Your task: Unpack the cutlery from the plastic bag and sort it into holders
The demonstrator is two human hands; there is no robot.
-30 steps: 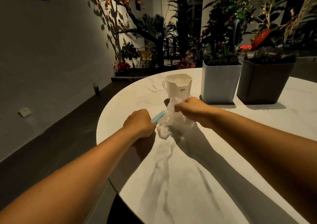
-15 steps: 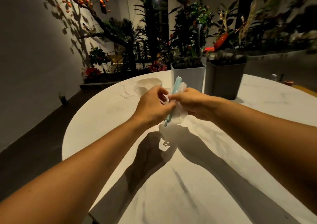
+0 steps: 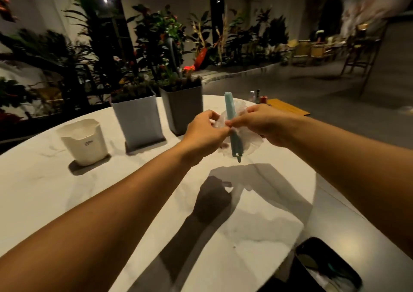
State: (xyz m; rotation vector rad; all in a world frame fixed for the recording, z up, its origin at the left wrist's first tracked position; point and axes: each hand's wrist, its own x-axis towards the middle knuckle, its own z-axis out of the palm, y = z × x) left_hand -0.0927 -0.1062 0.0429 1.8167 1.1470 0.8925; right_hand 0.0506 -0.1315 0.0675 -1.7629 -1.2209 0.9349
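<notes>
The left hand (image 3: 204, 127) and right hand (image 3: 257, 121) are pinching the plastic bag (image 3: 250, 142) and its blue clip (image 3: 232, 126) above the worktop (image 3: 67, 184). The bag is looking shut, so the work is just starting. Nothing is showing in the white holder (image 3: 83, 142) yet.

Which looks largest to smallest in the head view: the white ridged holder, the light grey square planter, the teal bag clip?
1. Light grey square planter.
2. White ridged holder.
3. Teal bag clip, slim; held up nearer the camera, so it looks longer than it may really be.
</notes>
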